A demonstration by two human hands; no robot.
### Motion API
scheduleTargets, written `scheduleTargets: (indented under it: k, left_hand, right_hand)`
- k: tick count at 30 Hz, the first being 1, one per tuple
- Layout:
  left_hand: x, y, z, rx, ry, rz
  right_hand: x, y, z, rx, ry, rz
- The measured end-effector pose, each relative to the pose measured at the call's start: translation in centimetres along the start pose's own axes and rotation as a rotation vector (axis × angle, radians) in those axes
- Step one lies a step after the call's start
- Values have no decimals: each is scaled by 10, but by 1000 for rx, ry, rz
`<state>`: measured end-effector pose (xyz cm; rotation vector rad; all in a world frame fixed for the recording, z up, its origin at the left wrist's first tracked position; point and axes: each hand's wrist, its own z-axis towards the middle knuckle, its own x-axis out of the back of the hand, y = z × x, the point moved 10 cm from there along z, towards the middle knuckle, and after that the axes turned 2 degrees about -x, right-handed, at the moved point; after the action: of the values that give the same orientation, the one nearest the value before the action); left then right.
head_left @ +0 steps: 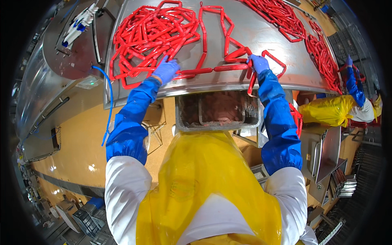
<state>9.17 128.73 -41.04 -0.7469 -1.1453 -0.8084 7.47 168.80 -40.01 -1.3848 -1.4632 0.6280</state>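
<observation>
Your left hand [165, 71], in a blue glove, lies fingers-down on the near end of a red sausage chain [196, 70], pressing it against the steel table [261, 32] rather than closing around it. Your right hand [258, 63] is curled shut on the same chain where it bends, with one link hanging over the table's near edge. The stretch between your hands runs straight along that edge, so there is little room toward you; bare steel opens up just behind it, in the middle of the table. A tangled pile of linked sausages [151, 34] sits behind your left hand, and another pile [286, 16] runs along the far right side toward a co-worker's blue-sleeved arm [354, 83]. Below the edge a steel bin [218, 111] holds something pinkish that is hard to make out. Your yellow apron [204, 183] hides what lies beneath.
</observation>
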Motion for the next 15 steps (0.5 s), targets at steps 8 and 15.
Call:
scheduleTargets:
  k: [8,15]
  left_hand:
    - [22,115,98,151,-546,-593]
    - [-94,143,122,398,-571,-1437]
  right_hand:
    - [15,31,26,316,106,-318]
    - [-110,64,-101,-184,-465,444]
